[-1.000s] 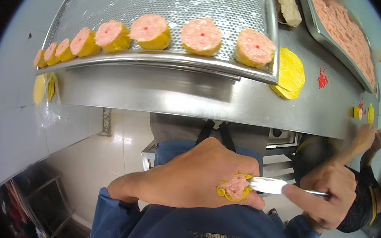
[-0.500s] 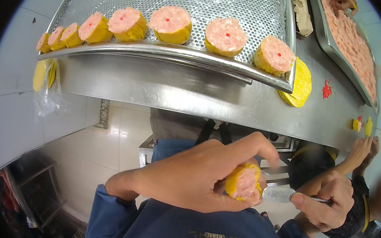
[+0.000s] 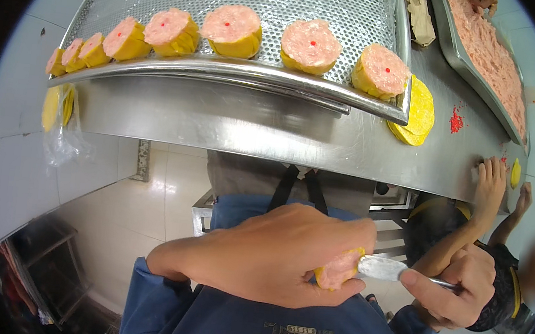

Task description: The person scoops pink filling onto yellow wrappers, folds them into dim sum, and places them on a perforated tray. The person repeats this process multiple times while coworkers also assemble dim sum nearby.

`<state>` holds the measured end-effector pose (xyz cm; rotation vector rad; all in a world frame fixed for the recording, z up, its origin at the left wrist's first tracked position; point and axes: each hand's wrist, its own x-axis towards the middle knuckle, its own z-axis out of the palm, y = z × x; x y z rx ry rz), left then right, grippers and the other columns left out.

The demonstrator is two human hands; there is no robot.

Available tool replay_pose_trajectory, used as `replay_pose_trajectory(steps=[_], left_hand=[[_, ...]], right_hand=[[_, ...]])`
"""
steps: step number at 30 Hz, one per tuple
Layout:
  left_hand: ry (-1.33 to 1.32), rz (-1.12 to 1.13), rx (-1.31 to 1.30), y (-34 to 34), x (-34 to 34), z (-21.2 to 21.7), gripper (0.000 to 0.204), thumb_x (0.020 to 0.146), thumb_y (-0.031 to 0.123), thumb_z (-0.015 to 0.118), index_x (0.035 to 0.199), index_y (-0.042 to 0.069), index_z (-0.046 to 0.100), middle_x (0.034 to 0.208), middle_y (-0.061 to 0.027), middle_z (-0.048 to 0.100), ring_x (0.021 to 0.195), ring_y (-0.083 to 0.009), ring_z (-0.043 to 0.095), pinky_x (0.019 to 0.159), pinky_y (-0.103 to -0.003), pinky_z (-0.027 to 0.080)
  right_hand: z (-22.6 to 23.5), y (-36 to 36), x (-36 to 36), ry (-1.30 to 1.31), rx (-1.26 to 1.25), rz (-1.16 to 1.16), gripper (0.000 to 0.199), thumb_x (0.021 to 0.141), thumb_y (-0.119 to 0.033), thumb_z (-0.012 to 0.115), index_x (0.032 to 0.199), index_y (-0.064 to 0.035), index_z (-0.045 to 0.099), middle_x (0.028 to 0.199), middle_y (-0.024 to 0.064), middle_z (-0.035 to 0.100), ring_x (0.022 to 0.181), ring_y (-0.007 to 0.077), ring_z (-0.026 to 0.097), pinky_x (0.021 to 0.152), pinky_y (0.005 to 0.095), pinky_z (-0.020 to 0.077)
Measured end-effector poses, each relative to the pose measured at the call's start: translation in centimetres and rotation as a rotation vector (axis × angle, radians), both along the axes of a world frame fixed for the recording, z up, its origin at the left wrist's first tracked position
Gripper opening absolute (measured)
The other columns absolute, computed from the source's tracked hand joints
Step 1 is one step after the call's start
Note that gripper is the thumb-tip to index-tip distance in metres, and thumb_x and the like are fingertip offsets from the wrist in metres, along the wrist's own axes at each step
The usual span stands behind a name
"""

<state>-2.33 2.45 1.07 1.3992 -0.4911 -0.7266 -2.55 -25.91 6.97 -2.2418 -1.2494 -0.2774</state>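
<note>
Steel table (image 3: 220,124) beyond, the left hand (image 3: 265,254) encircles a dumpling (image 3: 338,270) (pink-topped).

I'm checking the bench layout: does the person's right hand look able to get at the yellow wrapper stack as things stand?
Probably yes, though the right hand is gripping a metal spatula. The yellow wrapper stack lies near the bench front edge, its right part uncovered beside the tray corner.
</note>
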Motion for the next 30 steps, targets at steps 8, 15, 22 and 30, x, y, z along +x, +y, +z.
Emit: replay_pose_trajectory(steps=[8, 15, 22, 30], left_hand=[[-0.221, 0.027, -0.121, -1.8, 0.2, -1.3, 0.03, 0.087, 0.018, 0.085, 0.088, 0.001, 0.06, 0.069, -0.0163, 0.063, 0.066, -0.0418, 0.065, 0.057, -0.045, 0.047], [-0.06, 0.048, -0.078, -0.4, -0.5, -0.8, 0.033, 0.089, 0.018, 0.085, 0.092, 0.003, 0.056, 0.069, -0.0145, 0.065, 0.066, -0.0415, 0.067, 0.057, -0.045, 0.047], [-0.046, 0.004, -0.172, -0.7, 0.2, -0.8, 0.031, 0.087, 0.016, 0.084, 0.088, 0.001, 0.056, 0.068, -0.0164, 0.064, 0.065, -0.0424, 0.065, 0.056, -0.046, 0.045], [-0.14, 0.043, -0.059, -1.3, 0.0, -0.7, 0.029, 0.084, 0.013, 0.082, 0.079, -0.001, 0.057, 0.069, -0.019, 0.062, 0.065, -0.0448, 0.063, 0.056, -0.047, 0.044]], right_hand=[[-0.3, 0.7, 0.0, -0.016, 0.011, 0.074, 0.043, 0.055, -0.022, 0.088, 0.097, -0.0183, 0.089, 0.068, -0.0051, 0.033, 0.05, 0.0095, 0.037, 0.049, 0.0265, 0.0202], [-0.2, -0.6, -0.5, -0.007, -0.016, 0.006, 0.038, 0.061, -0.022, 0.085, 0.099, -0.0159, 0.088, 0.072, -0.0039, 0.034, 0.05, 0.0094, 0.038, 0.049, 0.027, 0.0224], [0.4, 0.0, 0.8, 0.015, -0.016, 0.153, 0.035, 0.064, -0.019, 0.087, 0.099, -0.0161, 0.088, 0.071, -0.004, 0.035, 0.049, 0.0087, 0.037, 0.048, 0.0259, 0.0235], [0.5, 0.1, 0.4, 0.019, -0.072, 0.087, 0.035, 0.061, -0.025, 0.089, 0.095, -0.0197, 0.089, 0.069, -0.005, 0.031, 0.049, 0.0089, 0.032, 0.048, 0.0269, 0.0175]])
